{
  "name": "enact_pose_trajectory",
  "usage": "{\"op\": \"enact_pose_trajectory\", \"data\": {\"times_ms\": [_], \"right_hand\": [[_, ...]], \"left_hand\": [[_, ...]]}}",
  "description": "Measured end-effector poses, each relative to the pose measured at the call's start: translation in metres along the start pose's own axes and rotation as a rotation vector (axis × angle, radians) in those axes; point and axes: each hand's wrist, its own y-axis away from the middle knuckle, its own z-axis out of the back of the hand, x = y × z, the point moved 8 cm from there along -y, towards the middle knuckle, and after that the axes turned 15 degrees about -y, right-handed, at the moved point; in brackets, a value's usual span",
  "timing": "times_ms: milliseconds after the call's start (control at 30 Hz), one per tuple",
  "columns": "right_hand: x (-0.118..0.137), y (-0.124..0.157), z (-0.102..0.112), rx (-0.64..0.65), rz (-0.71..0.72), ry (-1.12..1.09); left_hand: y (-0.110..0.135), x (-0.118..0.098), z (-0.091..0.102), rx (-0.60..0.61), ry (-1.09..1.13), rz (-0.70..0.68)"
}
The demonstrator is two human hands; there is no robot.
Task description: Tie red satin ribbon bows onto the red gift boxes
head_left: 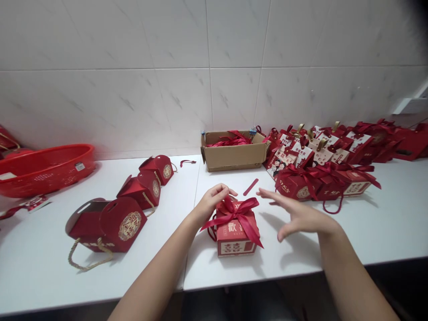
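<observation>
Arranging the glossy red ribbon bow (237, 215) on the printed red cardboard box (236, 248) seems the step—left hand (213, 199) touching, grip unclear; right hand (301, 216) spread, empty. Next calls for a light touch.

Looks evenly bright across the smooth white tabletop (384, 232), greyer over the glossy, grey-veined wall tiles (133, 40); casts soft, overlapping shadows below the bare, spread right hand (301, 218) and beside the red cardboard box with satin bow (237, 229); sinks near-black under the front edge; stretches sideways; blurs darkly, upper right.
</observation>
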Motion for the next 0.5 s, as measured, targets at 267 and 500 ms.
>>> {"op": "enact_pose_trajectory", "data": {"times_ms": [267, 500], "right_hand": [[-0.014, 0.04, -0.069, -0.286, 0.02, -0.15], [-0.074, 0.187, 0.036, -1.058, -0.143, 0.034]], "left_hand": [[-0.006, 0.031, -0.01, -0.14, 0.717, 0.187], [-0.011, 0.043, -0.01, -0.133, 0.771, 0.241]]}}
